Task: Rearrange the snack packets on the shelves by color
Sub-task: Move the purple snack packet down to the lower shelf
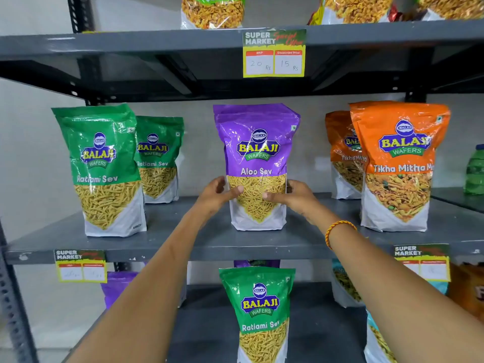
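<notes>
A purple Aloo Sev packet (256, 153) stands upright in the middle of the grey middle shelf (183, 239). My left hand (216, 196) grips its lower left side and my right hand (293, 197) grips its lower right side, thumbs on the front. Two green Ratlami Sev packets (100, 163) (158, 155) stand to its left. Two orange Tikha Mitha packets (400, 163) (341, 150) stand to its right. On the lower shelf a green Ratlami Sev packet (259, 310) stands in the centre, with purple packets (116, 286) (255, 263) partly hidden behind and to the left.
The upper shelf (131, 43) holds green-topped packets (212, 11) and carries a price tag (273, 53). A green bottle (475, 170) stands at the far right. Teal packets (348, 284) sit lower right. Price tags (80, 265) (421, 262) hang on the middle shelf edge.
</notes>
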Demonstrator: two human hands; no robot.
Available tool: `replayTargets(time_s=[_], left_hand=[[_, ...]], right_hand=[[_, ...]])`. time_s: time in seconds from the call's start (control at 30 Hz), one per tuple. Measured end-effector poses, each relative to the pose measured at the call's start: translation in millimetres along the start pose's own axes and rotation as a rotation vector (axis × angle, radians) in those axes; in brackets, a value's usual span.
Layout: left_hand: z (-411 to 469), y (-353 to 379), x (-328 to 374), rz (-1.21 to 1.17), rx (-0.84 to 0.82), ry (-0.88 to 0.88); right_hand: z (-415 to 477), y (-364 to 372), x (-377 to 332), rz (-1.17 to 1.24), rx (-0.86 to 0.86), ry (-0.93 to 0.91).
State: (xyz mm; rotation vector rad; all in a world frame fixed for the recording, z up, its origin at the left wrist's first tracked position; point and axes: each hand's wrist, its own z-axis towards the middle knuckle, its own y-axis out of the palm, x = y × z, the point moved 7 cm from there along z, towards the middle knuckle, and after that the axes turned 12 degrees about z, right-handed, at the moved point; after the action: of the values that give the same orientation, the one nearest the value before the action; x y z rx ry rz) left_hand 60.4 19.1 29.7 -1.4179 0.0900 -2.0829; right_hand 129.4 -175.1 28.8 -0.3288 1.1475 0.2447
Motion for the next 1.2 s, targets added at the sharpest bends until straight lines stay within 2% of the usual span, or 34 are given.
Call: replayTargets(time_s=[0.1,0.4,0.57,0.67,0.77,0.87,1.0,1.13,1.2], left_hand=[[-1,11,2,-0.025,-0.07,0.048],[-24,11,7,-0.036,0.092,0.026],[-91,-18,28,-0.003,0.132,0.064],[-146,-38,41,0.06,0.179,0.086],[-200,-48,41,0.079,0.222,0.067],[-250,-50,20,0.106,0.255,-0.008],[-309,-39,-47,0.152,0.306,-0.211],[-349,-17,-123,0.129,0.435,-0.418],[-352,-5,-153,0.138,0.454,-0.468]], right_hand=[[1,0,5,0.04,0.002,-0.012],[-27,-2,-11,0.151,0.094,-0.074],[-75,12,-31,0.141,0.039,-0.149],[-115,27,-38,0.198,-0.01,-0.206],[-154,47,-27,0.285,-0.088,-0.189],[-188,70,2,0.331,-0.197,-0.143],[-218,105,72,0.412,-0.357,-0.003],[-229,137,152,0.403,-0.433,0.155],[-227,152,182,0.379,-0.452,0.22]])
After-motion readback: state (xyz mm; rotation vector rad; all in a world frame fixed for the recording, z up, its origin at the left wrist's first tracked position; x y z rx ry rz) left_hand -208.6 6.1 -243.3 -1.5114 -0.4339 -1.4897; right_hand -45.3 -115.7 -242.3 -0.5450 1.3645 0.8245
